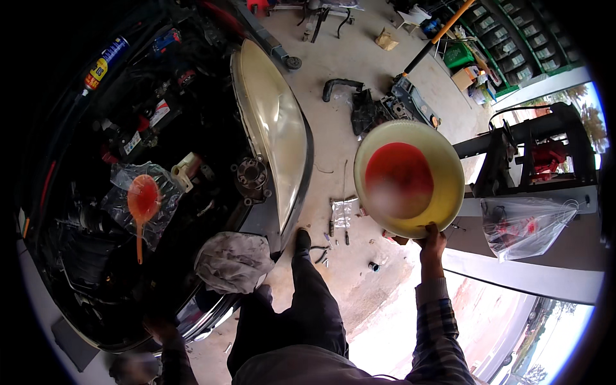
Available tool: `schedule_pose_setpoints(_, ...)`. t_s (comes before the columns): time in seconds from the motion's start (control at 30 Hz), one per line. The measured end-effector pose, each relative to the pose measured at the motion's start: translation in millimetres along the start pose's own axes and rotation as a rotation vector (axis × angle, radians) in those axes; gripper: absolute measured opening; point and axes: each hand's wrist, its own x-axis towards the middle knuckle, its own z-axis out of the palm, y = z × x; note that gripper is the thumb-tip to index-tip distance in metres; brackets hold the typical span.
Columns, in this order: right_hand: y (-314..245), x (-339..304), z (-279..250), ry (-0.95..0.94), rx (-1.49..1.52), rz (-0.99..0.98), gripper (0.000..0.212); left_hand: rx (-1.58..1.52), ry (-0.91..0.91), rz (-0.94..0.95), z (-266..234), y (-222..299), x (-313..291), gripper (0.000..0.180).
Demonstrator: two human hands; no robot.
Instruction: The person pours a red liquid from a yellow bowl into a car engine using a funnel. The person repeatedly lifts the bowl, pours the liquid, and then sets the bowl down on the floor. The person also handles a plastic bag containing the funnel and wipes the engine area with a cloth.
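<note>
Over the pale concrete floor (327, 138), your right hand's (433, 242) fingers are clamping a round yellow plastic basin (447, 186), raised, not yet lowered; your left hand (160, 330) is showing too darkly to tell.

1. A car repair workshop: an exposed engine bay (90, 263) lies left of the pale headlight (273, 122).
2. Far left of the headlight, a spray can (106, 64).
3. Right of the headlight, a long-handled jack (414, 99) and black car parts (362, 112) on the bare floor (327, 147).
4. Farthest right of the headlight, loaded green shelving (509, 88).
</note>
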Motion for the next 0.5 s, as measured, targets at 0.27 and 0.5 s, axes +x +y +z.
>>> schedule_pose_setpoints(0.27,-168.0,-134.2,-25.0,-0.391,-0.814,-0.720,0.027,0.035,-0.317,0.061,-81.6,117.3,33.5,0.058)
schedule_pose_setpoints(0.5,-192.2,-204.4,3.1,-0.471,-0.363,-0.136,0.022,0.129,-0.185,0.105,-111.7,75.0,40.1,0.049)
